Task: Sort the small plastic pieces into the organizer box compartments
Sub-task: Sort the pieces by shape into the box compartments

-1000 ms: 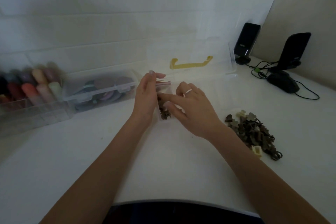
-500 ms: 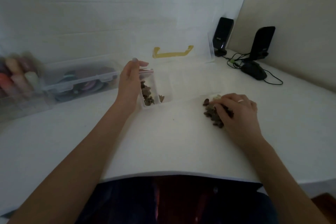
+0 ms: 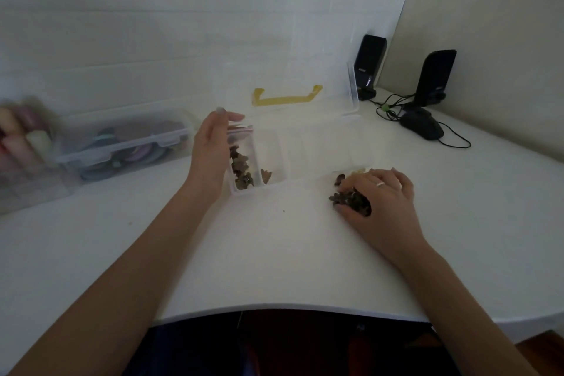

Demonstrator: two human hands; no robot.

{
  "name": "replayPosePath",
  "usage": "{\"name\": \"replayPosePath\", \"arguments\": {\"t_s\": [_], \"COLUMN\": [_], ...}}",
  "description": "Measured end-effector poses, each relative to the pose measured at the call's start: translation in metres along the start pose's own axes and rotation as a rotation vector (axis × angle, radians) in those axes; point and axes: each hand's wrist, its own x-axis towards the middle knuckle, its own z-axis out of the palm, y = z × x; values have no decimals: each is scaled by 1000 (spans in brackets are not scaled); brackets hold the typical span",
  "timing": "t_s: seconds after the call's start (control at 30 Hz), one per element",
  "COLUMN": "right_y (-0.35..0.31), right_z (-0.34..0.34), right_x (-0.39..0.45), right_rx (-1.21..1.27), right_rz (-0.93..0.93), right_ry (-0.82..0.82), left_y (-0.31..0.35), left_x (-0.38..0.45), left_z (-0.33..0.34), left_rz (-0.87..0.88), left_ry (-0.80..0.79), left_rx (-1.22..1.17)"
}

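**Gathering loose pieces beside the open organizer**

The right hand [image 3: 377,197] lies over the pile of small dark plastic pieces [image 3: 348,197] on the white table [image 3: 274,253], fingers curled into the heap; whether any piece is pinched cannot be told. The left hand [image 3: 213,152] rests, fingers fairly straight, against the left wall of the clear organizer box [image 3: 276,183], whose leftmost compartment already holds sorted pieces [image 3: 241,168]. The pieces look light, stiff and irregular, probably prone to scatter; a fingertip pinch on single pieces should serve best.
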Motion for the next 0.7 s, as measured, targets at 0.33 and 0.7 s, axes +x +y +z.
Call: {"name": "replayPosePath", "arguments": {"t_s": [0.33, 0.7], "right_y": [-47, -98], "right_z": [0, 54], "right_x": [40, 76], "right_rx": [460, 97], "right_rz": [-247, -412], "right_ry": [24, 289], "left_y": [-1, 0], "left_x": [0, -3], "left_z": [1, 4], "left_rz": [20, 22], "left_ry": [23, 2], "left_rx": [29, -9]}}
